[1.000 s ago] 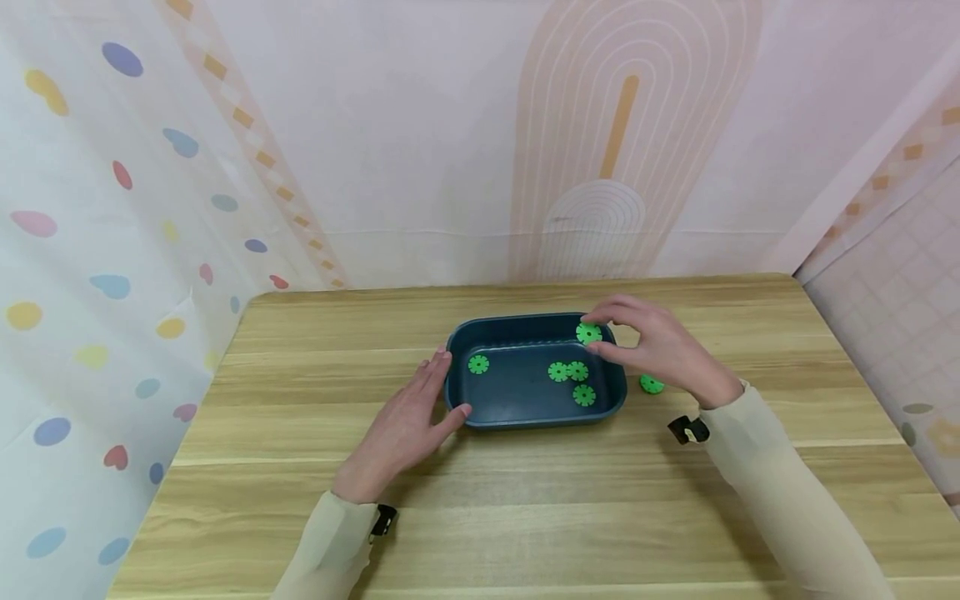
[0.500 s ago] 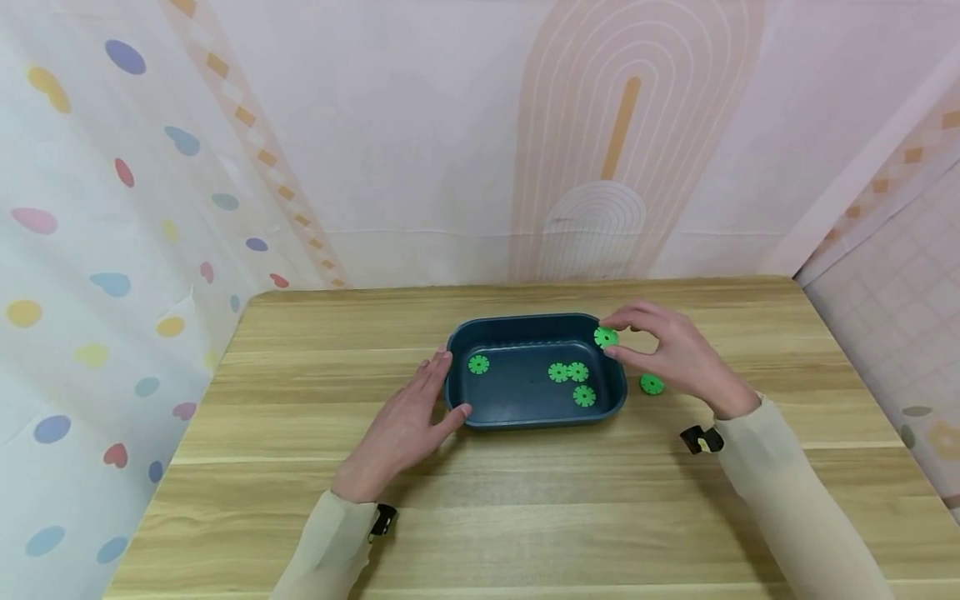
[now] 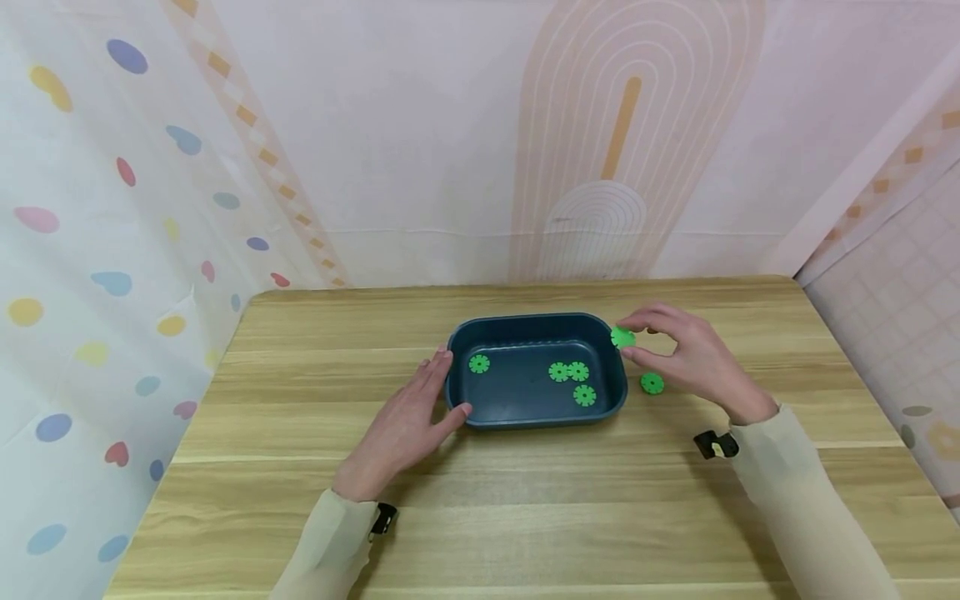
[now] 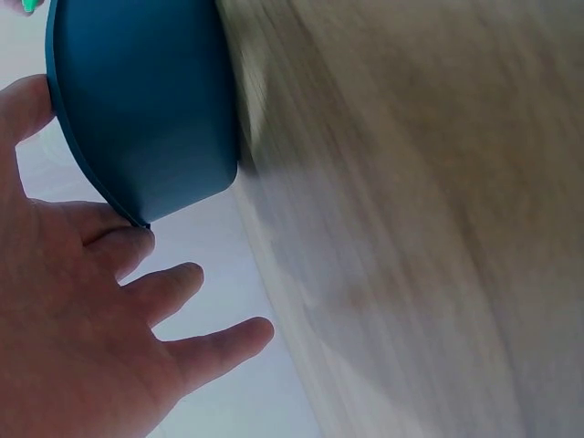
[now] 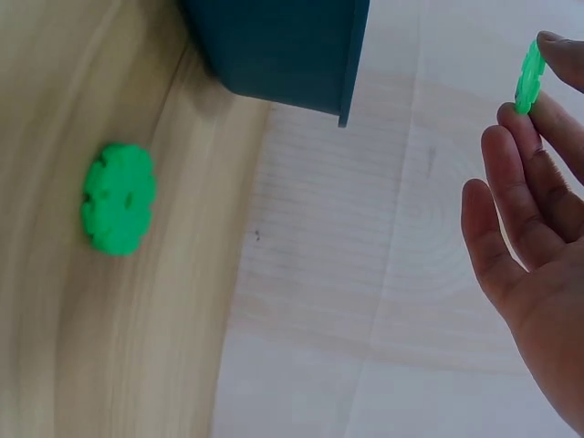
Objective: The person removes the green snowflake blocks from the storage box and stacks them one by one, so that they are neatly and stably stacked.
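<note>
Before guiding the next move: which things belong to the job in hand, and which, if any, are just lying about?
Likely job things:
Dark-blue, oblong, plastic-looking tub, touched by the left hand
Notched green plastic disc pinched by the right hand
Four matching discs in the tub
Similar green piece outside the tub

Surroundings only:
Wood-grain table
Pale patterned cloth backdrop

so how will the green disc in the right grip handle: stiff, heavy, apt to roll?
Probably stiff: the green disc, pinched by its rim in the right grip, shows no obvious bend. Likely light: nearly edge-on in the right wrist view, it looks thin. Rolling seems unlikely unless it lands on edge: similar discs lie flat in the tray.
</note>
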